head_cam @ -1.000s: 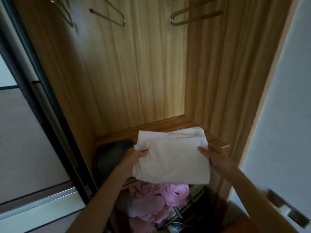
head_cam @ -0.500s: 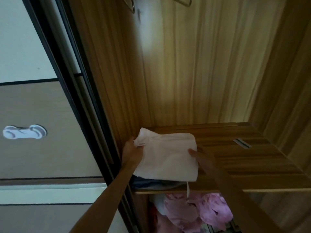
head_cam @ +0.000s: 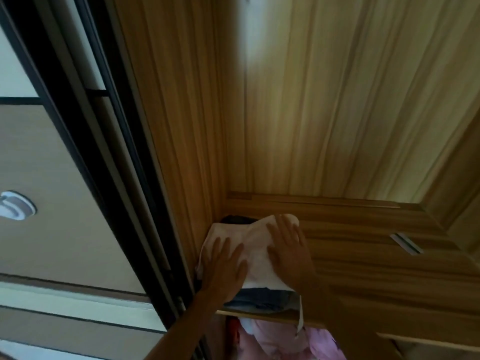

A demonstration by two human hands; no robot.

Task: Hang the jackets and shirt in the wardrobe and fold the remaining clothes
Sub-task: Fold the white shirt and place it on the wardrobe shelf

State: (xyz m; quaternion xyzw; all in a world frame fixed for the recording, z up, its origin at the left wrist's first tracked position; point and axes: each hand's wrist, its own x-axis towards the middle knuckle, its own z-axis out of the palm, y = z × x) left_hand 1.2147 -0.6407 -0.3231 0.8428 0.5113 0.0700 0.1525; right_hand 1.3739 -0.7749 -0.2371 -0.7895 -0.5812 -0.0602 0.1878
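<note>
A folded white garment (head_cam: 253, 239) lies on top of a folded dark blue garment (head_cam: 259, 298) in the left corner of a wooden wardrobe shelf (head_cam: 376, 268). My left hand (head_cam: 224, 268) lies flat on the white garment's left part, fingers spread. My right hand (head_cam: 288, 245) presses flat on its right part, fingers straight. A thin white strip hangs from the stack over the shelf's front edge. Pink clothes (head_cam: 280, 341) show below the shelf.
The wardrobe's wooden side wall (head_cam: 176, 126) stands right beside the stack. A dark sliding-door frame (head_cam: 85, 126) runs along the left. A small metal fitting (head_cam: 406, 243) is set in the shelf to the right, with bare shelf around it.
The white garment went from being held at its two sides to lying on the dark stack in the shelf corner. Both hands let go and now lie flat on top. The view swung left.
</note>
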